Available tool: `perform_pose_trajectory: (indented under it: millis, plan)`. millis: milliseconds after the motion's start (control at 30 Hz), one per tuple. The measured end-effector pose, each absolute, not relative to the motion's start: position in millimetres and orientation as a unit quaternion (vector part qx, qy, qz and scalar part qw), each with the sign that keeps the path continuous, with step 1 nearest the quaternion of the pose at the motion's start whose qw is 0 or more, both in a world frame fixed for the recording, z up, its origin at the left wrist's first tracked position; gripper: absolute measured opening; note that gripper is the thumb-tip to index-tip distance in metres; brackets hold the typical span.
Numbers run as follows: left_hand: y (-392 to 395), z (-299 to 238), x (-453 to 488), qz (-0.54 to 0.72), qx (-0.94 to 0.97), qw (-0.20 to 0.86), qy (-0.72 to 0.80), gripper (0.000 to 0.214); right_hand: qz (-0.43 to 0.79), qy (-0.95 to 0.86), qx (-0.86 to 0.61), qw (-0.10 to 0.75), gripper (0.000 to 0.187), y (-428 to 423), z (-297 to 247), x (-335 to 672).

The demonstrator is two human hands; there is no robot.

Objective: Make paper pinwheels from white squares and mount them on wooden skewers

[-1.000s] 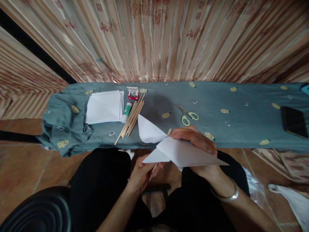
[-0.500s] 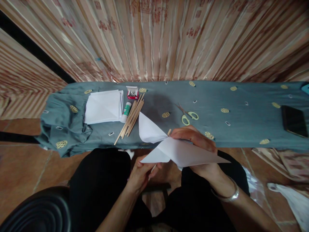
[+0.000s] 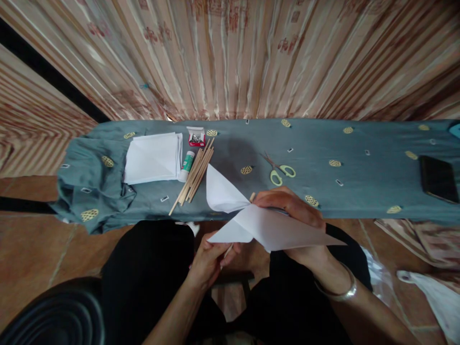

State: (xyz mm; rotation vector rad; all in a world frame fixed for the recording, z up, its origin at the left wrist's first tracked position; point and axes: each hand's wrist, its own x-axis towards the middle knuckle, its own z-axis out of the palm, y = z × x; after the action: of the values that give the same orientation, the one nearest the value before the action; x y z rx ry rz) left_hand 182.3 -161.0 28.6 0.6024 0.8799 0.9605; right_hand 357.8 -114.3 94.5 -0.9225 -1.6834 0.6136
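A white paper pinwheel [image 3: 268, 225] is held over my lap, just in front of the cloth-covered table. My left hand [image 3: 212, 256] is closed around the wooden stick [image 3: 227, 250] below the blades. At the pinwheel's centre, my right hand [image 3: 293, 206] pinches near the stick's tip [image 3: 252, 196], its fingers partly behind the large paper blade. That blade hides the lower part of my right hand. Beyond the pinwheel, a bundle of wooden sticks [image 3: 197, 172] lies at a slant on the table.
On the grey-green tablecloth [image 3: 373, 182] lie scissors [image 3: 276, 170], a glue stick [image 3: 187, 166], an open red box of small metal pieces [image 3: 196, 137], a stack of white paper [image 3: 153, 158] and a dark phone [image 3: 439, 179]. A black round stool [image 3: 57, 311] stands at lower left.
The view has shifted very slightly. Both hands keep their hold on the pinwheel, and its large right blade tips a little lower.
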Motion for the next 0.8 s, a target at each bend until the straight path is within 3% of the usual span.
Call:
perform_pose_trajectory:
  millis: [200,433,567,800]
  plan:
    - [-161,31,184,0.445,0.277,0.742,0.417,0.053,0.27,-0.701,-0.383,0.537,0.015,-114,94,360]
    - [-157,33,181,0.443,0.284,0.735,0.428,0.045,0.349,-0.66,-0.433,0.505,0.011,-114,94,363]
    - [-158,30,180,0.448,0.283,0.731,0.429,0.043,0.408,-0.594,-0.448,0.529,0.009,-109,93,361]
    - [-159,25,181,0.447,0.278,0.73,0.436,0.042,0.545,-0.459,-0.514,0.477,0.023,-94,81,361]
